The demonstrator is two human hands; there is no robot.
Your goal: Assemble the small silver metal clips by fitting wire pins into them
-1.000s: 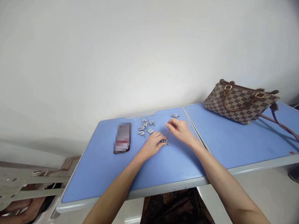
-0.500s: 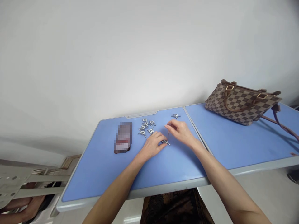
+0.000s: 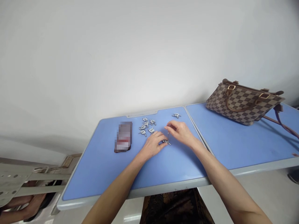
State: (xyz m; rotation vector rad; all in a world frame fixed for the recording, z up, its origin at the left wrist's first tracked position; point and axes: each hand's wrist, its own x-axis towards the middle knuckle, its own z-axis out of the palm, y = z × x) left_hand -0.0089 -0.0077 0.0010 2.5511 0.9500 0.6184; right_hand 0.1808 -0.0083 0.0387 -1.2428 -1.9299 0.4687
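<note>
My left hand point(image 3: 153, 145) rests on the blue desk point(image 3: 187, 163), its fingers closed on a small silver metal fitting point(image 3: 166, 141) that lies against the desktop. Above the fitting, my right hand point(image 3: 179, 132) pinches what looks like a small thin screwdriver point(image 3: 168, 135), held upright with its tip down at the metal. Most of its handle is hidden by my fingers. Several similar silver fittings point(image 3: 145, 125) lie in a loose group beyond my left hand. One more fitting point(image 3: 177, 115) sits alone near the desk's back edge.
A phone point(image 3: 123, 137), its screen blurred out, lies to the left. On the adjoining desk point(image 3: 224, 146) at the right stands a checkered handbag point(image 3: 243, 104) with its strap trailing. A white wall point(image 3: 140, 56) is behind. Another person's feet point(image 3: 35, 205) show at lower left.
The view has shifted very slightly. Both hands keep nearly the same place and grip, with the screwdriver still standing on the fitting.
</note>
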